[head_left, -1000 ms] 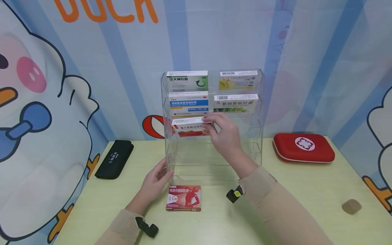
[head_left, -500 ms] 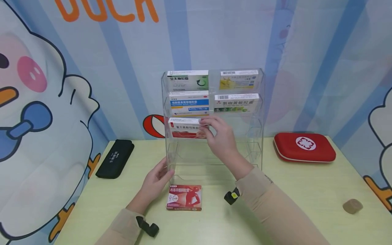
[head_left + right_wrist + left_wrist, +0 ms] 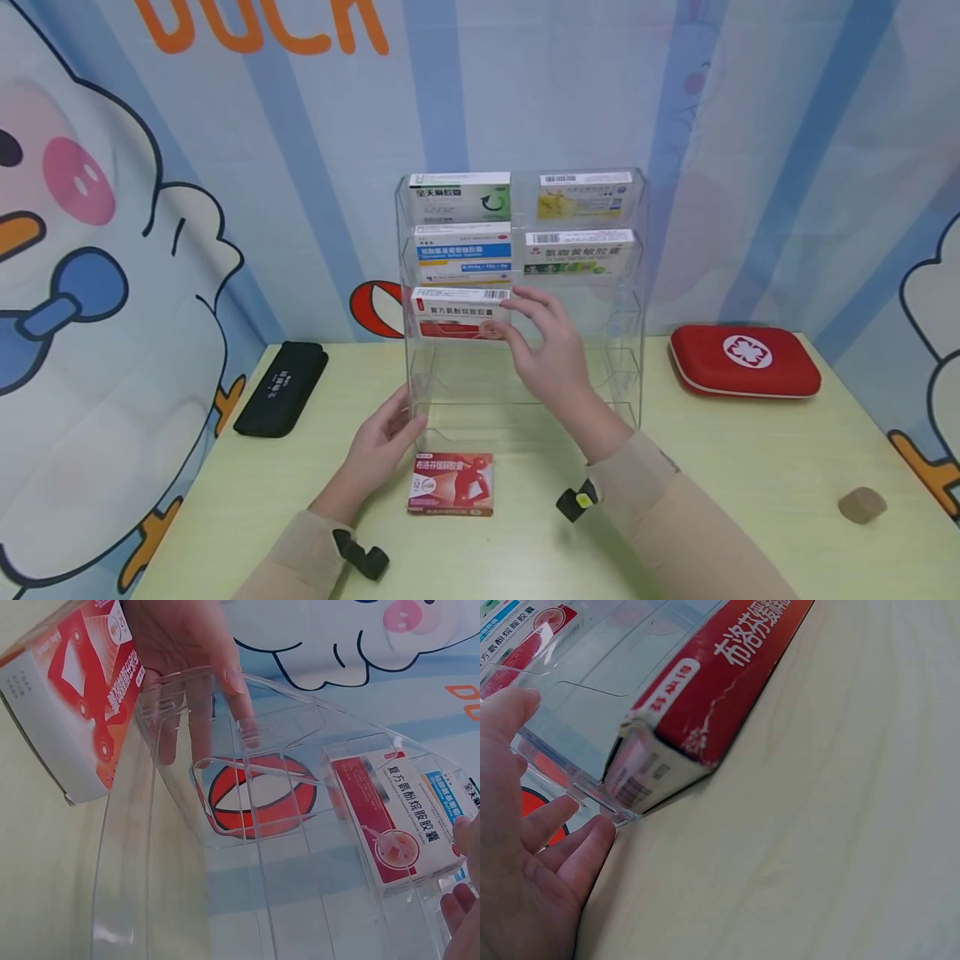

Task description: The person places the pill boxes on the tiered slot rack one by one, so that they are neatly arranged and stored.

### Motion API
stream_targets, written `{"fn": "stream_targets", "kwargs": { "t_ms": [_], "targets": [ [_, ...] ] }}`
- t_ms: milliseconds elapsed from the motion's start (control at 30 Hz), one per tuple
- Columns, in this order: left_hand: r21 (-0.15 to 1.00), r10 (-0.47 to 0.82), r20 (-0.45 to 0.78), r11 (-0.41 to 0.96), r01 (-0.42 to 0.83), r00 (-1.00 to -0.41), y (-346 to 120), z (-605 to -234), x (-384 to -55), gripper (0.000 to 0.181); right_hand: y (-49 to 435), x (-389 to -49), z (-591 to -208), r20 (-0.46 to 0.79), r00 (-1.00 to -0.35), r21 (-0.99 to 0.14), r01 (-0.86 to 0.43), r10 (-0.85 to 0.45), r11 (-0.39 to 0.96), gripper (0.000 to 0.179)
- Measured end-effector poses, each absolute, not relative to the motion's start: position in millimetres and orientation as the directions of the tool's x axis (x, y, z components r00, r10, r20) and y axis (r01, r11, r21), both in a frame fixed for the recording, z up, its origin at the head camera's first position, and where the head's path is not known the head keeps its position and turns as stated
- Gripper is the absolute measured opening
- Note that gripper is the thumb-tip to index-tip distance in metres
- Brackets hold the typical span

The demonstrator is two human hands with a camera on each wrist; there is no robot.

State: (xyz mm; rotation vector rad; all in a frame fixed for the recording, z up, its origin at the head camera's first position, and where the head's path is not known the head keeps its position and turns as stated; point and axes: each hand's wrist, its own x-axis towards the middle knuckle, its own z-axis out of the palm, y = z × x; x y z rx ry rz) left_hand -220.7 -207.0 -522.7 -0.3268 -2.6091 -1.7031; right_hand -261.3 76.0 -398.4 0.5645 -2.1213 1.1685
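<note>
A clear acrylic display rack (image 3: pixel 487 414) stands on the table. My left hand (image 3: pixel 381 443) holds its lower left side, the thumb in front and the other fingers along the outside. A white and red medicine box (image 3: pixel 457 312) sits in the left of the rack's third tier. My right hand (image 3: pixel 551 350) is at that box's right end, thumb and index finger spread apart; the thumb tip overlaps its front, and whether it touches cannot be told. A red medicine box (image 3: pixel 450 485) lies flat in front of the rack. In the left wrist view, the left hand (image 3: pixel 544 855) meets the rack's edge.
Upper tiers hold a green-white box (image 3: pixel 460 200), a blue-white box (image 3: pixel 462 254), a yellow-white box (image 3: pixel 583 198) and another white box (image 3: pixel 577 254). A black case (image 3: pixel 281 389) lies left, a red zipped case (image 3: pixel 745 361) right, and a small brown object (image 3: pixel 862 505) at far right.
The white and red box has settled slightly left and straighter into its tier. My right fingers have come off its top and spread apart. The left hand stays put.
</note>
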Motion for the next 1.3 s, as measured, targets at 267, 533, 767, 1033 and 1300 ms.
{"fn": "stream_targets", "kwargs": {
  "t_ms": [267,533,767,1033,1300],
  "targets": [
    [0.908,0.169,0.110,0.383,0.168,-0.979,-209,-525,-222,0.070,80,-243,-409,0.753,-0.647,-0.522,-0.698,-0.119,0.491,0.035],
    [0.910,0.170,0.103,0.381,0.161,-0.980,-209,-524,-222,0.071,77,-219,-431,0.715,-0.652,-0.515,-0.735,-0.252,0.441,0.040],
    [0.917,0.169,0.092,0.370,0.149,-0.981,-208,-521,-221,0.070,74,-196,-451,0.609,-0.682,-0.529,-0.730,-0.406,0.433,0.042],
    [0.919,0.169,0.094,0.365,0.151,-0.981,-207,-522,-220,0.070,76,-177,-468,0.436,-0.735,-0.562,-0.673,-0.519,0.481,0.044],
    [0.917,0.171,0.102,0.366,0.159,-0.980,-208,-523,-221,0.070,80,-168,-484,0.372,-0.769,-0.526,-0.636,-0.520,0.564,0.051]
  ]
}}
